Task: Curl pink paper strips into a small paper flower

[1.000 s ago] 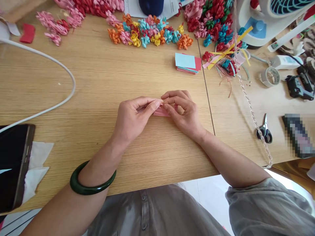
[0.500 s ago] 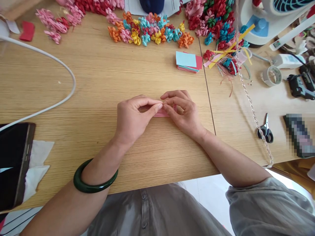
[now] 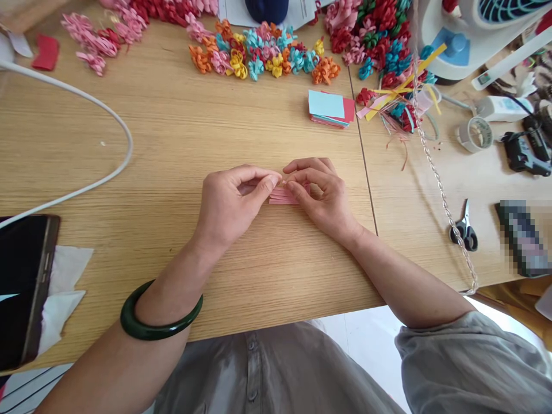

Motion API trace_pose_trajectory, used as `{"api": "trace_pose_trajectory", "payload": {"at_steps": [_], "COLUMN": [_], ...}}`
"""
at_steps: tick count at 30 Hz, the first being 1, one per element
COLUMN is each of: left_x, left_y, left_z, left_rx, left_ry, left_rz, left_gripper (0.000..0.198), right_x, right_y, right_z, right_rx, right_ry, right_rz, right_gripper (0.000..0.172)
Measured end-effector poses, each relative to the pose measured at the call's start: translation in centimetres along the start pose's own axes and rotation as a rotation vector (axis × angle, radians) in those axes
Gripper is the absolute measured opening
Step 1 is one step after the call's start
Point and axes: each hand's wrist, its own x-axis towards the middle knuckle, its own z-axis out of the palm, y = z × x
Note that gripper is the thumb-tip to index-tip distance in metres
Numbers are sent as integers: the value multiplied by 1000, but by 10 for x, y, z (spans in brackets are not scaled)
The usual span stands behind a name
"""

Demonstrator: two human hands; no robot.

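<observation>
A small piece of pink paper (image 3: 281,197) cut into narrow strips lies on the wooden table under my fingertips. My left hand (image 3: 235,201) has its thumb and index finger closed together at the paper's upper left; whatever sits in that pinch is too small or hidden to name. My right hand (image 3: 321,190) rests over the right part of the paper, thumb and index finger pinched at its upper edge, the other fingers curved. Part of the paper is covered by this hand. The two hands' fingertips are close, with a narrow gap between them.
Beyond my hands sits a stack of coloured paper pieces (image 3: 326,104). Multicoloured paper flowers (image 3: 267,54) line the back. To the right are black-handled scissors (image 3: 464,233), a tape roll (image 3: 475,135) and a hanging twisted cord (image 3: 440,178). A white cable (image 3: 123,123) curves at left.
My left hand has drawn slightly left, away from the right fingertips, and more of the pink strips shows. My right hand has stayed nearly still.
</observation>
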Motion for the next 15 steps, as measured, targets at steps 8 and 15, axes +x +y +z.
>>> {"api": "trace_pose_trajectory", "payload": {"at_steps": [8, 15], "left_x": [-1, -3], "left_y": [-1, -5], "left_z": [2, 4], "left_rx": [-2, 109], "left_ry": [-16, 13], "left_rz": [2, 81], "left_gripper": [10, 10], "right_x": [-1, -2], "right_y": [1, 1], "right_z": [1, 3], "right_rx": [-10, -6], "right_ry": [-22, -40], "right_rz": [0, -33], "right_gripper": [14, 13]}}
